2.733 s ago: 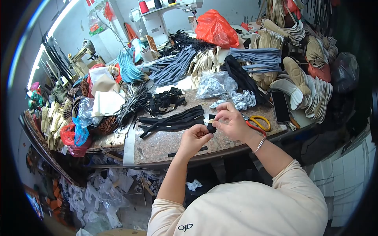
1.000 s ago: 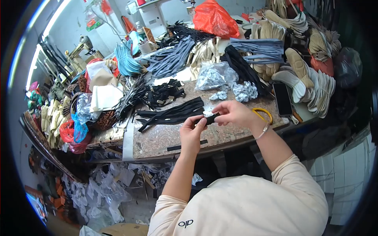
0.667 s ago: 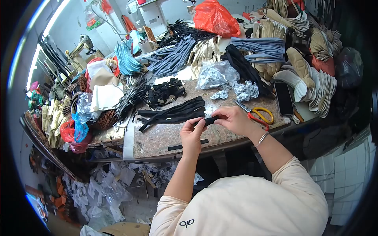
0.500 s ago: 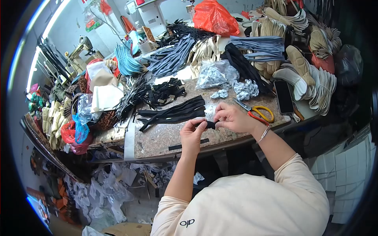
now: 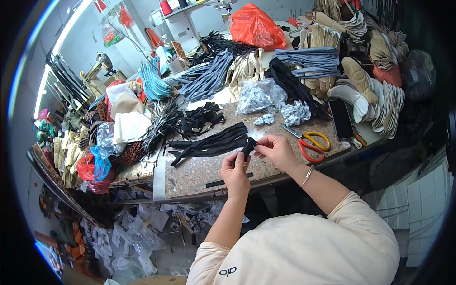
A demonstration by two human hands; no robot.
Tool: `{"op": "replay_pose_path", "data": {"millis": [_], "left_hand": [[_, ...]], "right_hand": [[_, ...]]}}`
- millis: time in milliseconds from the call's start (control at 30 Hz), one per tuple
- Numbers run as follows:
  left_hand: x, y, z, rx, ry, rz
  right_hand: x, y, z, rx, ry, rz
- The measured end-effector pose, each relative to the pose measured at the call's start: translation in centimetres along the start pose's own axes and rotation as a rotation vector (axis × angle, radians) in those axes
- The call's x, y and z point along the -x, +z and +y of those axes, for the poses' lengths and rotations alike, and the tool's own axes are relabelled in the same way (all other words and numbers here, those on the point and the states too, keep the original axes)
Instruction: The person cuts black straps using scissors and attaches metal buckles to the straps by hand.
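A short black fabric strap (image 5: 248,148) is held up between both hands, over the front part of the worktop. Its lower end is pinched between the thumb and fingers of my left hand (image 5: 235,172). At its upper end, the thumb and fingertips of my right hand (image 5: 280,151) are closed on the strap's edge. Just beyond my left hand lies a bundle of long black strips (image 5: 209,143). A single black strip (image 5: 216,184) lies flat near the front edge, partly behind my left hand. Scissors with red and yellow handles (image 5: 317,140) rest right of my right hand.
A clear plastic bag (image 5: 260,96) and crumpled silvery bits (image 5: 295,113) lie behind the hands. A phone (image 5: 341,118) sits at the right. Stacked insoles (image 5: 387,107), grey-blue straps (image 5: 209,76), a red bag (image 5: 258,27) and a sewing machine (image 5: 183,31) stand farther back.
The black strap has turned from nearly level to upright between my hands. My right hand has moved down and slightly right, uncovering more of the scissors. The camera view has shifted slightly.
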State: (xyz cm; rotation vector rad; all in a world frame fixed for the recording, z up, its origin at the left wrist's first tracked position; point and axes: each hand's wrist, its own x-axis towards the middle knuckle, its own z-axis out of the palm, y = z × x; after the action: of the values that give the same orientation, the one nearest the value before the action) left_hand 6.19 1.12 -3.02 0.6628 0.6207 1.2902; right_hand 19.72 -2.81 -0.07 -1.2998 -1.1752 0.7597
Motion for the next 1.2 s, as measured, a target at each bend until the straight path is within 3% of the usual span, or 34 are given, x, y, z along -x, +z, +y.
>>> {"op": "replay_pose_path", "data": {"millis": [67,100,233,267,400,433,567,600,733,933,1067,1200], "left_hand": [[0.1,0.0,-0.2,0.159,-0.102,0.026],[0.2,0.0,-0.1,0.164,-0.098,0.025],[0.8,0.2,0.1,0.313,-0.227,0.001],[0.6,0.4,0.2,0.319,-0.219,-0.005],[0.5,0.2,0.3,-0.062,0.092,-0.097],[0.9,0.5,0.1,-0.064,0.075,-0.102],[2.0,2.5,0.3,-0.157,0.042,-0.097],[1.9,2.3,0.3,-0.158,0.044,-0.098],[1.1,0.6,0.2,-0.143,-0.208,-0.307],[1.8,0.8,0.9,-0.163,-0.294,-0.298],[0.8,-0.2,1.3,-0.176,-0.161,-0.248],[0.9,1.1,1.8,-0.333,-0.05,-0.236]], "right_hand": [[0.3,0.5,0.4,0.403,-0.325,0.083],[0.5,0.9,0.9,0.406,-0.33,0.081],[0.7,2.1,3.2,-0.322,0.009,0.148],[0.1,1.9,2.2,-0.319,-0.001,0.143],[-0.5,0.4,-2.0,-0.877,0.412,-0.022],[-0.3,0.2,-1.8,-0.878,0.418,-0.005],[-0.6,-0.2,-0.4,-0.163,0.03,0.062],[-0.7,-0.2,-0.3,-0.165,0.028,0.062],[-0.8,-0.3,0.0,0.242,-0.232,0.18],[-0.3,-0.1,-0.1,0.148,-0.103,0.169],[-0.9,-1.2,0.2,-0.391,0.189,-0.071],[-0.8,-1.4,-0.7,-0.251,0.118,-0.073]]}}
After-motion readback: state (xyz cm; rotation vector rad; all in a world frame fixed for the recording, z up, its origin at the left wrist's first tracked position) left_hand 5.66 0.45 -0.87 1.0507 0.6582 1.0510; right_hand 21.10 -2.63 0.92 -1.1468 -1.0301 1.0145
